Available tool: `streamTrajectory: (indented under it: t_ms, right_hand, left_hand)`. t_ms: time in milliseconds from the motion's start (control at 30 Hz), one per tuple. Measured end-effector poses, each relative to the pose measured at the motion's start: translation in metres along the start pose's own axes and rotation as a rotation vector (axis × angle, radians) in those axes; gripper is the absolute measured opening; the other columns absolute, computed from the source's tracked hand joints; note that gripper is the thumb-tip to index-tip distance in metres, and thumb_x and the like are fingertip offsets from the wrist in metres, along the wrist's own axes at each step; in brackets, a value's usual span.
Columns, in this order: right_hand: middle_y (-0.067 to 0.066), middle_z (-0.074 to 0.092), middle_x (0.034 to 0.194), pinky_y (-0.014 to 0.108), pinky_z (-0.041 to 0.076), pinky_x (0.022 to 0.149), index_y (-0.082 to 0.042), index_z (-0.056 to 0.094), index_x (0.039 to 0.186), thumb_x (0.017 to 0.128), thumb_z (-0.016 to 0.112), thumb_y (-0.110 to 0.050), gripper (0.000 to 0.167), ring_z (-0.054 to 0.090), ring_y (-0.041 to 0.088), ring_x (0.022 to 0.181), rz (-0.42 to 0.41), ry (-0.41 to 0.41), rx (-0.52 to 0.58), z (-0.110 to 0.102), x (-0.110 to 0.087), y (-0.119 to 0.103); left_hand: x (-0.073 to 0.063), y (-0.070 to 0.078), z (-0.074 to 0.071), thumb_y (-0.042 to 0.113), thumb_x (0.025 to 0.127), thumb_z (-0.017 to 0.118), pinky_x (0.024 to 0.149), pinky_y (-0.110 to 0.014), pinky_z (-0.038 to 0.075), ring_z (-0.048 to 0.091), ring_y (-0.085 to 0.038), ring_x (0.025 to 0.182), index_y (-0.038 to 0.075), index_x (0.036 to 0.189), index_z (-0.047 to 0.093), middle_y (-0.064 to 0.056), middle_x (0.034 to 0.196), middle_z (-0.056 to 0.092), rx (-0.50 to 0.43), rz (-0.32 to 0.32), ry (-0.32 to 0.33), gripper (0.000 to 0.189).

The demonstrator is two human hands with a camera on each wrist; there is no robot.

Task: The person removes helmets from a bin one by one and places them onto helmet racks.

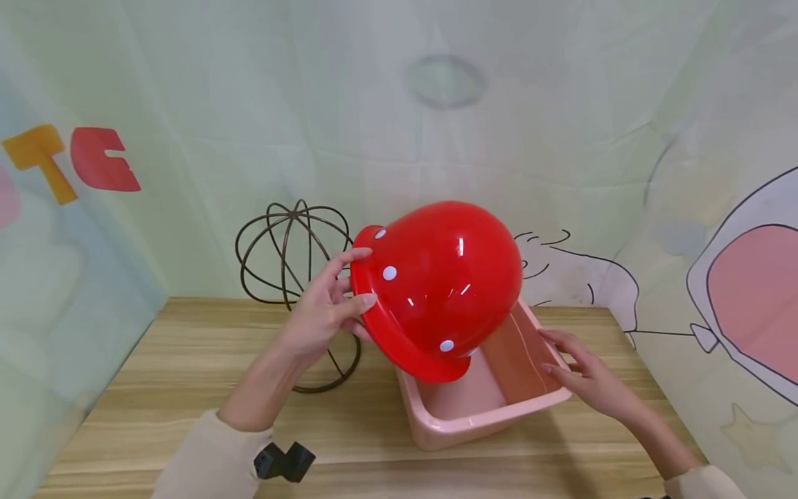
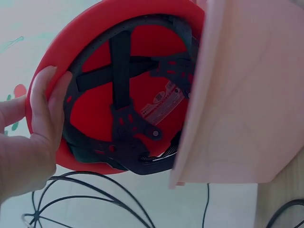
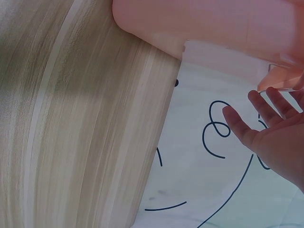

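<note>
My left hand (image 1: 327, 298) grips a red hard hat (image 1: 449, 277) by its brim, thumb on one face and fingers on the other. White round dots mark the shell. In the left wrist view, the hat's open underside shows dark straps and a label (image 2: 164, 102). The hat hangs tilted over a pink plastic bin (image 1: 486, 419), covering part of the bin's opening. At the bin's right rim is my right hand (image 1: 592, 378), its fingers loosely extended. Whether those fingertips bear on the rim, I cannot tell.
Just behind my left hand stands a dark wire dome stand (image 1: 285, 260) with a ring base. The wood-grain table (image 1: 206, 360) ends at a printed curtain (image 1: 299, 104) at the back and sides.
</note>
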State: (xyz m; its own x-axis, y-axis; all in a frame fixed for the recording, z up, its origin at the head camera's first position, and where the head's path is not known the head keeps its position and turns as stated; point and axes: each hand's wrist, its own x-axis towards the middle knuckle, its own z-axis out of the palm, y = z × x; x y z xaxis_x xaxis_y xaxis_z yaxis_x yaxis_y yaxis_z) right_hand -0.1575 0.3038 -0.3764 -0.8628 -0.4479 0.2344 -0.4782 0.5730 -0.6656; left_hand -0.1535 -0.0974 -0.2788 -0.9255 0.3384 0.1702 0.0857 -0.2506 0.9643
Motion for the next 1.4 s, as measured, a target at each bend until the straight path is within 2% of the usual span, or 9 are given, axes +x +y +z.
streamTrajectory:
  t_ms: [167, 367, 733, 900, 1133, 1400]
  right_hand:
    - [0.013, 0.045, 0.126, 0.025, 0.050, 0.078, -0.003, 0.042, 0.132, 0.086, 0.061, -0.005, 0.049, 0.042, -0.003, 0.109, -0.017, 0.014, -0.010, 0.000, 0.000, 0.000]
    - [0.015, 0.046, 0.126, 0.025, 0.051, 0.077, -0.001, 0.043, 0.130, 0.084, 0.061, 0.000, 0.049, 0.042, -0.003, 0.109, -0.062, 0.034, -0.018, 0.001, 0.000, -0.001]
    - [0.015, 0.044, 0.127, 0.024, 0.050, 0.077, -0.001, 0.043, 0.131, 0.085, 0.062, -0.001, 0.050, 0.040, -0.003, 0.109, -0.048, 0.035, -0.030, 0.001, 0.000, 0.000]
    - [0.014, 0.044, 0.128, 0.024, 0.050, 0.077, -0.002, 0.043, 0.132, 0.085, 0.061, -0.001, 0.050, 0.040, -0.003, 0.109, -0.037, 0.038, -0.029, 0.001, -0.001, 0.000]
    - [0.015, 0.043, 0.129, 0.026, 0.050, 0.079, -0.003, 0.043, 0.132, 0.086, 0.061, -0.003, 0.050, 0.040, -0.002, 0.109, -0.024, 0.036, -0.037, 0.001, -0.001, 0.001]
    - [0.016, 0.043, 0.129, 0.029, 0.050, 0.079, -0.002, 0.042, 0.133, 0.086, 0.061, -0.003, 0.050, 0.039, -0.002, 0.110, -0.020, 0.027, -0.014, 0.001, 0.000, 0.000]
  left_hand:
    - [-0.002, 0.010, -0.005, -0.011, 0.088, 0.046, 0.060, -0.034, 0.055, 0.064, -0.029, 0.084, 0.007, 0.137, 0.026, -0.023, 0.118, 0.046, -0.010, 0.083, 0.009, 0.056]
    - [-0.005, 0.021, -0.013, -0.010, 0.089, 0.046, 0.061, -0.033, 0.055, 0.065, -0.026, 0.081, 0.008, 0.136, 0.028, -0.019, 0.114, 0.049, -0.029, 0.149, 0.029, 0.053]
    - [-0.014, 0.032, -0.030, -0.011, 0.089, 0.044, 0.060, -0.031, 0.055, 0.066, -0.023, 0.072, 0.006, 0.134, 0.030, -0.016, 0.105, 0.056, -0.095, 0.290, 0.037, 0.050]
    - [-0.016, 0.036, -0.034, -0.010, 0.090, 0.044, 0.060, -0.033, 0.055, 0.067, -0.024, 0.073, 0.006, 0.133, 0.031, -0.016, 0.104, 0.057, -0.107, 0.317, 0.061, 0.048]
    - [-0.020, 0.037, -0.045, -0.010, 0.090, 0.044, 0.060, -0.030, 0.055, 0.067, -0.023, 0.072, 0.006, 0.132, 0.032, -0.015, 0.104, 0.056, -0.194, 0.340, 0.087, 0.047]
    - [-0.026, 0.037, -0.057, -0.011, 0.090, 0.042, 0.061, -0.029, 0.055, 0.066, -0.024, 0.078, 0.005, 0.134, 0.031, -0.017, 0.111, 0.054, -0.195, 0.363, 0.115, 0.048]
